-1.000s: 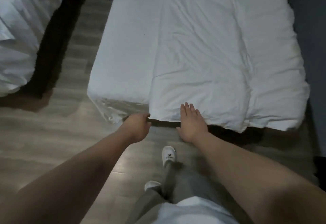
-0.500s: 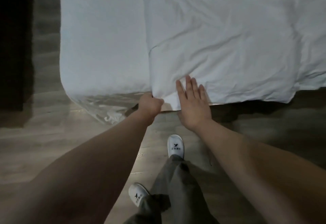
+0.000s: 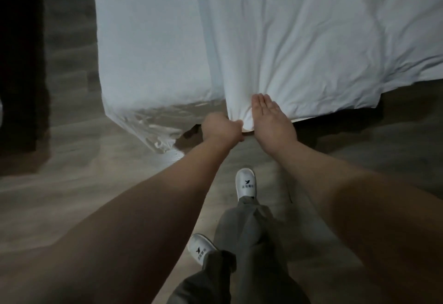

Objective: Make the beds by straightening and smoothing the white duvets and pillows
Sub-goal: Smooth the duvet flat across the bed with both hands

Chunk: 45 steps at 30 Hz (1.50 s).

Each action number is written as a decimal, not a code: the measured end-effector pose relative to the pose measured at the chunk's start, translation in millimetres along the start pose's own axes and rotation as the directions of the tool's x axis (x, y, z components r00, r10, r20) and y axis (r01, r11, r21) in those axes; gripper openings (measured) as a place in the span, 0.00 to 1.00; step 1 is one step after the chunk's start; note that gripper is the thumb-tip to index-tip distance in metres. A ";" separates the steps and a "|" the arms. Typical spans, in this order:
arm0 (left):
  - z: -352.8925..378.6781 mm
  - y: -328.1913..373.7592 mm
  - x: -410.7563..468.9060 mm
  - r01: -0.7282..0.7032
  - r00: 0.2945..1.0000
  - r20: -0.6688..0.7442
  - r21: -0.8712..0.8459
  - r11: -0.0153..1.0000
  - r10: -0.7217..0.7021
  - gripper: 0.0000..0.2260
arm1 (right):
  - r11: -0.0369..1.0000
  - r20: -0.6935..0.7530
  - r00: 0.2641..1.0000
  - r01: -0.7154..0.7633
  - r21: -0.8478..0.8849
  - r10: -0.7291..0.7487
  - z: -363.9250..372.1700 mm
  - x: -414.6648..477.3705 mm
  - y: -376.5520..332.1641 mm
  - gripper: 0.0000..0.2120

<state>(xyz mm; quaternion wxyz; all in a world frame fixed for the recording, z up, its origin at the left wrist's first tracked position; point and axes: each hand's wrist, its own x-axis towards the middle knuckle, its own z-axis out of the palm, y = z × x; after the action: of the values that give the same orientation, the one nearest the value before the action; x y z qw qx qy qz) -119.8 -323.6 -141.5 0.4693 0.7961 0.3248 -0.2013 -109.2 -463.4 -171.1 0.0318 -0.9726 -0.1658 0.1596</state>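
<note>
A white duvet (image 3: 299, 40) lies wrinkled over the right part of the bed, its near edge hanging past the foot of the mattress. My left hand (image 3: 221, 130) is closed in a fist on the duvet's near left corner. My right hand (image 3: 272, 121) lies just to the right of it, fingers straight and together, pressed against the duvet's edge. Folds radiate from that corner up into the cloth. The bare white sheet (image 3: 148, 40) covers the left strip of the mattress. No pillows are in view.
The mattress corner (image 3: 153, 133) wrapped in clear plastic sticks out at the lower left of the bed. Wooden floor (image 3: 72, 184) surrounds the bed's foot. My two feet in white slippers (image 3: 245, 184) stand close to the bed. A dark shape (image 3: 21, 64) runs along the left.
The view has come closer and lower over the bed's foot. My left hand has tightened on the duvet corner, and my right hand has slid left to sit beside it.
</note>
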 end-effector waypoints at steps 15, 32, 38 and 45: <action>-67.8 64.5 89.8 -0.407 0.901 0.220 0.730 0.549 0.375 0.22 | 0.957 0.093 0.990 -0.130 0.261 0.109 14.0 0.2 -29.4 0.31; -52.7 205.1 369.1 -0.695 0.456 0.664 0.681 -0.228 0.593 0.31 | 0.702 -0.174 0.705 -0.586 0.405 0.688 13.0 295.9 -69.9 0.31; -51.1 157.1 407.5 -0.750 0.364 0.629 0.635 -0.184 0.687 0.32 | 0.698 -0.236 0.658 -0.656 0.285 0.715 43.4 311.2 -78.9 0.31; -62.0 180.4 442.0 -0.777 0.291 0.690 0.575 -0.257 0.663 0.29 | 0.679 -0.241 0.634 -0.679 0.279 0.734 45.5 316.8 -82.5 0.32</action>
<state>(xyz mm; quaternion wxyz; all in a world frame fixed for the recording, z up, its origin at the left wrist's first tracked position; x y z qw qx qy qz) 321.4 -187.0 -277.1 0.0030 0.9119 -0.4062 -0.0581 133.7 -279.8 -299.8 0.0731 -0.9652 0.2509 0.0050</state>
